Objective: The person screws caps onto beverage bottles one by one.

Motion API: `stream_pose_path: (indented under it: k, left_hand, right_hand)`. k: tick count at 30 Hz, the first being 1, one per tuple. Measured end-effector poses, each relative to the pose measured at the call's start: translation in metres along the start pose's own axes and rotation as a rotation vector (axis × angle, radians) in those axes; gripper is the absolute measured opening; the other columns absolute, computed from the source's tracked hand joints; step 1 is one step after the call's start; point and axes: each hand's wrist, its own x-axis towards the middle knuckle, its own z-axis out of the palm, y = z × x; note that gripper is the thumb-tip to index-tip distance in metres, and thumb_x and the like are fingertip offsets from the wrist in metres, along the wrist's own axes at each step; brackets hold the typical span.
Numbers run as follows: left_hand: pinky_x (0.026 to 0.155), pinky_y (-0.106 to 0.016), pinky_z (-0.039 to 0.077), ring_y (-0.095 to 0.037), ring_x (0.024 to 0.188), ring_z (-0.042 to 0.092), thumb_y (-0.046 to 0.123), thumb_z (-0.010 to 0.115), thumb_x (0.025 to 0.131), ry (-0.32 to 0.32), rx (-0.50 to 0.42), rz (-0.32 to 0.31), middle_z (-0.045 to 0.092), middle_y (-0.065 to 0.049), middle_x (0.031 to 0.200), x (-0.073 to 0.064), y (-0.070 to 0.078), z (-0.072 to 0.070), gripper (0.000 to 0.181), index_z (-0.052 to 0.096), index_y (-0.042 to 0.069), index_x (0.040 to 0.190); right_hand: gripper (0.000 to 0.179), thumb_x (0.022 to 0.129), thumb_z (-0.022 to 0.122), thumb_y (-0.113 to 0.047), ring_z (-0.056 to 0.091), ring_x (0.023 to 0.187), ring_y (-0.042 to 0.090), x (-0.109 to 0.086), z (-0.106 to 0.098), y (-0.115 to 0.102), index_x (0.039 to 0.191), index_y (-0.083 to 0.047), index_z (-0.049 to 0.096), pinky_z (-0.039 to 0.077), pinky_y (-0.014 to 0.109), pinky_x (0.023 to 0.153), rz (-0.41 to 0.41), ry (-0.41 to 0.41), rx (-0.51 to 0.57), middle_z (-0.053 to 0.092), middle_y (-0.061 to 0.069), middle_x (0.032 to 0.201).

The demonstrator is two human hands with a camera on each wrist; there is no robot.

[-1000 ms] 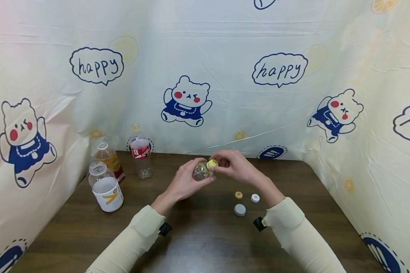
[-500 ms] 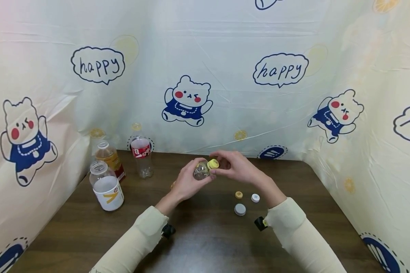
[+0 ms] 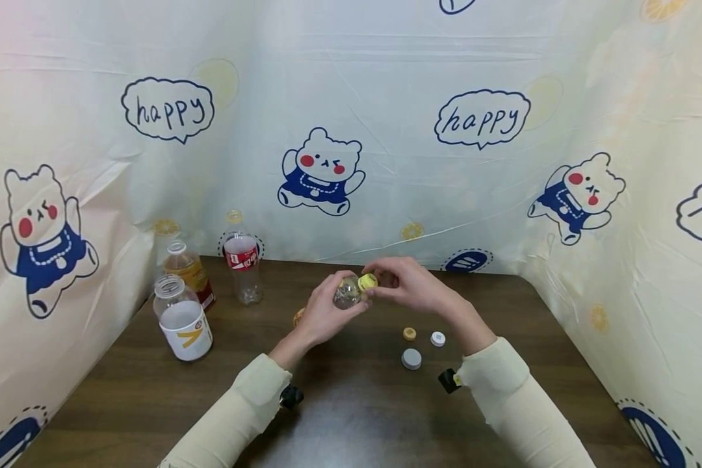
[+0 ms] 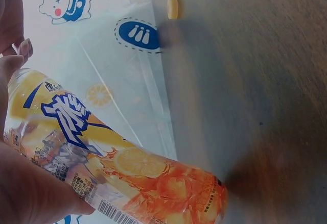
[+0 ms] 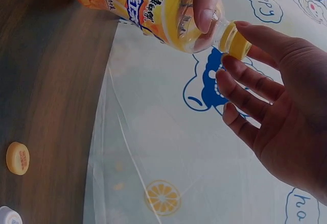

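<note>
A clear plastic drink bottle (image 3: 346, 294) with an orange and yellow lemon-print label (image 4: 148, 170) is gripped around its upper body by my left hand (image 3: 329, 311). It leans, its neck toward my right hand (image 3: 412, 286). On the neck sits a yellow cap (image 5: 238, 44), which my right thumb and index finger pinch from its sides in the right wrist view. The other right fingers are spread loosely, away from the bottle. In the head view most of the label hides behind my left hand. The bottle's base end shows at the lower right of the left wrist view.
On the wooden table (image 3: 351, 416) lie an orange cap (image 3: 409, 334), a small white cap (image 3: 437, 339) and a larger pale lid (image 3: 411, 359). At the left stand a wide-mouth jar (image 3: 185, 325), an amber-labelled bottle (image 3: 190, 270) and a red-labelled bottle (image 3: 242, 266), all uncapped. A printed curtain (image 3: 386, 195) hangs behind.
Both hands and the bottle have shifted slightly to the right. More of the bottle's orange lower part shows left of my left wrist. My right fingers stay at the yellow cap.
</note>
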Motion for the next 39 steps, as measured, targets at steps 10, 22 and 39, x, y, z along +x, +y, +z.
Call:
stream_pose_path:
  k: [10,22,39]
  left_hand:
    - [0.09,-0.047,0.054,-0.022,0.108,0.059,0.044,0.082,0.086,0.007,-0.008,0.006,0.058,0.003,0.119,-0.001,-0.001,0.0,0.056,0.056,0.03,0.133]
    - [0.088,-0.045,0.054,-0.021,0.105,0.059,0.044,0.083,0.085,0.028,0.003,0.021,0.059,0.003,0.116,-0.001,-0.001,0.002,0.056,0.057,0.029,0.131]
    - [0.093,-0.047,0.053,-0.022,0.111,0.06,0.045,0.082,0.086,0.048,-0.053,0.01,0.06,0.001,0.123,0.004,-0.006,-0.006,0.06,0.055,0.024,0.135]
  right_hand:
    - [0.028,0.095,0.076,-0.022,0.06,0.074,0.017,0.001,0.001,0.0,0.121,-0.015,0.069,0.053,0.03,0.065,-0.005,-0.006,-0.002,0.068,-0.005,0.091]
    - [0.026,0.095,0.072,-0.046,0.056,0.064,0.01,0.004,0.008,-0.004,0.094,-0.02,0.072,0.049,0.029,0.057,0.086,0.096,-0.184,0.064,-0.011,0.073]
    - [0.036,0.102,0.064,-0.036,0.062,0.07,0.016,-0.002,-0.012,0.002,0.132,-0.016,0.064,0.054,0.033,0.065,0.056,0.089,-0.064,0.069,-0.005,0.096]
